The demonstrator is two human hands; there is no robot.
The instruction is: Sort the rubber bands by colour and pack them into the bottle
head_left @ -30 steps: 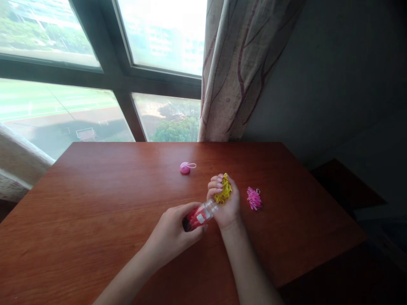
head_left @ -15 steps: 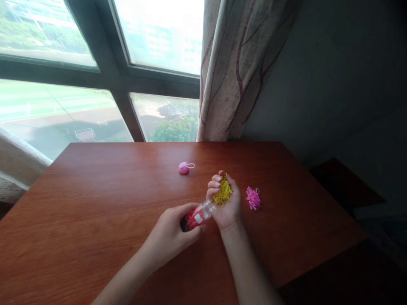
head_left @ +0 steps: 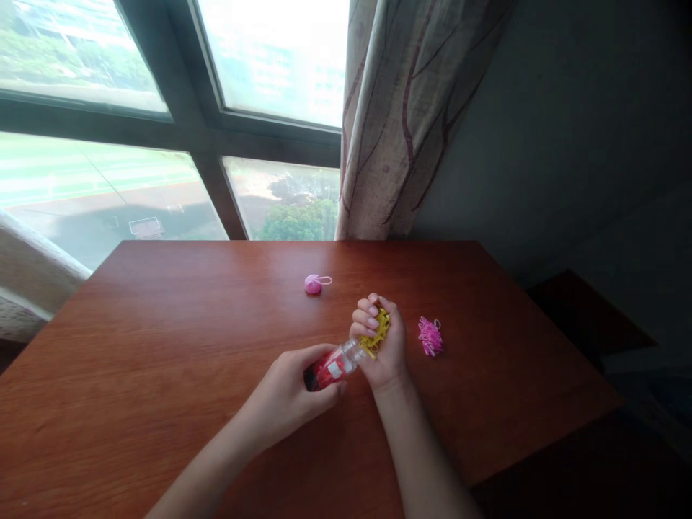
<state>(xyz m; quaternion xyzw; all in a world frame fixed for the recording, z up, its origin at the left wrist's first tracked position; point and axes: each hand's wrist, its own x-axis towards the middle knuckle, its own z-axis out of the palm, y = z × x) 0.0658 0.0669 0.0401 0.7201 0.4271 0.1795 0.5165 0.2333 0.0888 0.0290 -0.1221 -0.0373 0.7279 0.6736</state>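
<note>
My left hand (head_left: 295,386) is wrapped round a small clear glass bottle (head_left: 334,366), which lies tilted with its mouth toward my right palm. Red and black contents show through the glass, and a small white label sits on its side. Palm up, my right hand (head_left: 386,346) curls its fingers over a clump of yellow rubber bands (head_left: 377,333). The bottle's mouth meets the lower edge of that clump. To the right of my right hand, a small heap of pink rubber bands (head_left: 431,336) rests on the table.
On the brown wooden table (head_left: 162,346), a round pink lid-like piece with a loop (head_left: 313,284) lies beyond my hands. Behind the table stand a window (head_left: 281,137) and a patterned curtain (head_left: 400,122). The table's right edge slopes toward a dark area.
The fingers of my right hand have curled further over the yellow rubber bands, pressing them into a tighter clump. The bottle's mouth has come up against the bands.
</note>
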